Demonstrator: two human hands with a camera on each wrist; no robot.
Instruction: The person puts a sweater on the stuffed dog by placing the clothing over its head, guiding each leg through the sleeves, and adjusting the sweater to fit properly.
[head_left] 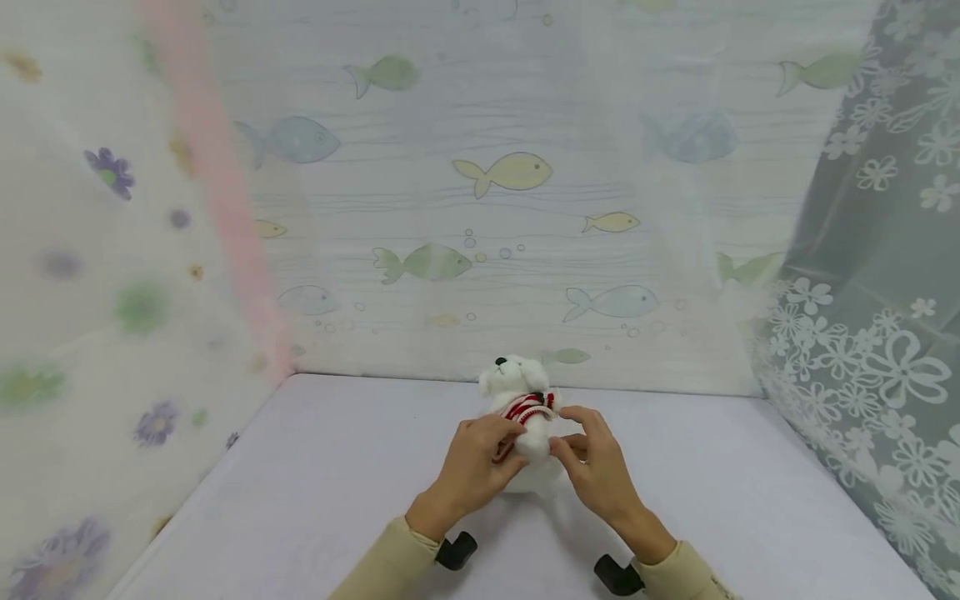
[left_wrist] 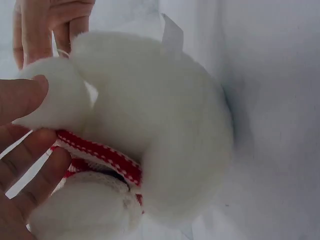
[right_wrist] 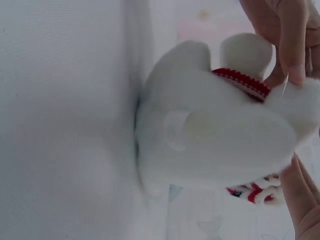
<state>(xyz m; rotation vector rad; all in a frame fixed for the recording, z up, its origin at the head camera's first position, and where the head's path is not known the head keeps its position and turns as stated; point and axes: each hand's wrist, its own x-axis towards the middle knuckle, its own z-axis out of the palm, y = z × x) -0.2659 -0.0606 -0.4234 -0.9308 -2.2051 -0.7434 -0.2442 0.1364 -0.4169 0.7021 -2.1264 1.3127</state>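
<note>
A white plush dog point(head_left: 517, 375) with a black nose sits on the table between my hands. It wears a red-and-white knitted garment point(head_left: 528, 407), whose striped edge also shows in the left wrist view. My left hand point(head_left: 480, 458) grips a rounded white part of the plush, thumb on one side and fingers by the red trim point(left_wrist: 105, 157). On the other side, my right hand point(head_left: 596, 458) has its thumb against the white fur and its index finger up by the garment. A thin white thread point(right_wrist: 285, 86) runs near the fingers. A pale tag point(right_wrist: 176, 131) sticks out from the fur.
The table point(head_left: 337, 467) has a white cover. Behind it hangs a curtain point(head_left: 450, 317) printed with fish; flowered sheets stand at the left point(head_left: 112, 333) and right point(head_left: 862, 375). Black mounts point(head_left: 457, 552) sit at both wrists.
</note>
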